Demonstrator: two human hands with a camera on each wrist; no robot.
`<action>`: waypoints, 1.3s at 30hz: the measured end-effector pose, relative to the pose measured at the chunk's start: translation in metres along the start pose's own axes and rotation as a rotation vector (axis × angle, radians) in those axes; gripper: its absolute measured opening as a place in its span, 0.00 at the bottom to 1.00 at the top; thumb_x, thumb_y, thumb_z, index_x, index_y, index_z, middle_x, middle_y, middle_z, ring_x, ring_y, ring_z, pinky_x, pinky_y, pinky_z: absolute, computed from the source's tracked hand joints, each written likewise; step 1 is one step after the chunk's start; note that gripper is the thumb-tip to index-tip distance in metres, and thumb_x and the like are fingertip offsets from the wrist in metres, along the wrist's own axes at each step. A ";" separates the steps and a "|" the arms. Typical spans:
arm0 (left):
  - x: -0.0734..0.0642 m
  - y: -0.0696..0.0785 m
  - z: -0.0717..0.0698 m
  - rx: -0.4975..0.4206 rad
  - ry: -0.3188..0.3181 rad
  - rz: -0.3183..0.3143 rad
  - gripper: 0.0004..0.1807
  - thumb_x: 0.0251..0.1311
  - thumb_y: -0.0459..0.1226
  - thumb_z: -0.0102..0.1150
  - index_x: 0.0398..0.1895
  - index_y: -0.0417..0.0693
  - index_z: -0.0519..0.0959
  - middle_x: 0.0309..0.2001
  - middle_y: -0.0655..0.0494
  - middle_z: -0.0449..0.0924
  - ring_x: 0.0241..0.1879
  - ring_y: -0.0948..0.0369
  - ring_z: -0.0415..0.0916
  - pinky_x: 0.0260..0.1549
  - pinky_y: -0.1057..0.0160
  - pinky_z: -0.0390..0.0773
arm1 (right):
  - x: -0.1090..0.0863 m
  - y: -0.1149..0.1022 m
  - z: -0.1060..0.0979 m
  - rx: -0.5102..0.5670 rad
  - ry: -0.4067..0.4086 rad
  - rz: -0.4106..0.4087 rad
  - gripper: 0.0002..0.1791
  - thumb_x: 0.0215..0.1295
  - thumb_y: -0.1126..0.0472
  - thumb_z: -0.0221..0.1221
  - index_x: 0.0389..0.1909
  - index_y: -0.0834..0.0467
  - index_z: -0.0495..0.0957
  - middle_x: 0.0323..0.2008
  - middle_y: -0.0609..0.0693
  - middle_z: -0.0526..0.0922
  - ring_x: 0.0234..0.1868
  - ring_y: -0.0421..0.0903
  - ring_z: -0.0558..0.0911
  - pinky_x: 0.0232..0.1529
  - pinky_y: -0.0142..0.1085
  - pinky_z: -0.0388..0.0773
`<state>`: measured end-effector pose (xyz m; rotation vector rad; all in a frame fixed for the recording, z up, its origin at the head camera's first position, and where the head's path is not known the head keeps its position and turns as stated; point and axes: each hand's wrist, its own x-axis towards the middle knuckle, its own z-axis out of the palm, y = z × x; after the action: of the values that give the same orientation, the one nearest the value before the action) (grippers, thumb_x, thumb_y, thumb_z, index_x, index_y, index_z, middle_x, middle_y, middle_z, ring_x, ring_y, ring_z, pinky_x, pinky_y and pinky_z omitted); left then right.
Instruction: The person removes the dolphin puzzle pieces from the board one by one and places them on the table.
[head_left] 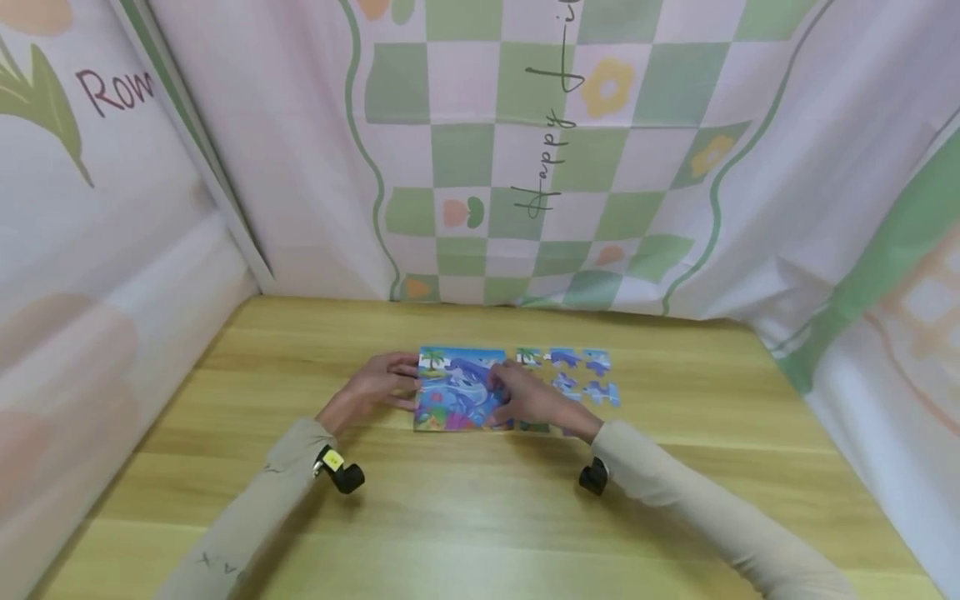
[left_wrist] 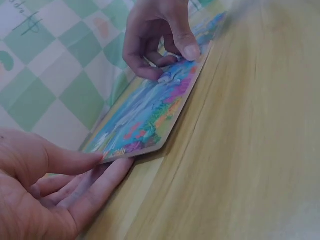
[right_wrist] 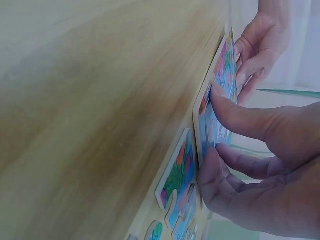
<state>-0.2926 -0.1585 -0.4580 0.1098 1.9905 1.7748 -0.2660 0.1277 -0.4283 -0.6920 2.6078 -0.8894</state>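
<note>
A jigsaw puzzle board with a bright dolphin and sea picture lies on the wooden table. My left hand is at its left side. In the left wrist view, the left thumb rests on the board's corner and the fingers reach under its edge. Over the right part, my right hand has thumb and fingers bent around a light blue puzzle piece at the board's surface; the hand hides much of it. Several loose puzzle pieces lie just right of the board, some behind the right hand.
A wooden table spans the lower view. Patterned curtains rise behind its back edge and along both sides. Each wrist carries a small black camera, such as the left one.
</note>
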 end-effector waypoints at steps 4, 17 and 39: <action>0.000 0.000 0.000 0.000 0.008 0.001 0.34 0.70 0.22 0.55 0.78 0.31 0.59 0.69 0.28 0.67 0.53 0.45 0.81 0.48 0.55 0.92 | -0.001 0.000 0.001 -0.006 0.008 -0.004 0.23 0.58 0.63 0.76 0.48 0.63 0.74 0.48 0.57 0.74 0.45 0.50 0.77 0.48 0.39 0.86; 0.001 -0.001 0.002 0.000 0.016 -0.001 0.34 0.69 0.22 0.56 0.78 0.30 0.60 0.68 0.29 0.67 0.53 0.47 0.80 0.47 0.55 0.93 | -0.003 0.003 0.002 0.098 0.045 -0.040 0.19 0.62 0.69 0.71 0.50 0.64 0.74 0.47 0.59 0.81 0.48 0.52 0.82 0.54 0.44 0.88; 0.001 -0.006 0.002 -0.015 -0.001 0.017 0.36 0.69 0.22 0.55 0.79 0.30 0.57 0.68 0.29 0.65 0.53 0.49 0.79 0.48 0.57 0.92 | -0.014 0.015 -0.014 0.510 -0.002 0.003 0.13 0.73 0.72 0.59 0.55 0.69 0.78 0.47 0.63 0.82 0.45 0.54 0.88 0.46 0.46 0.93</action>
<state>-0.2917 -0.1576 -0.4646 0.1234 1.9804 1.7998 -0.2651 0.1526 -0.4251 -0.5403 2.2290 -1.4709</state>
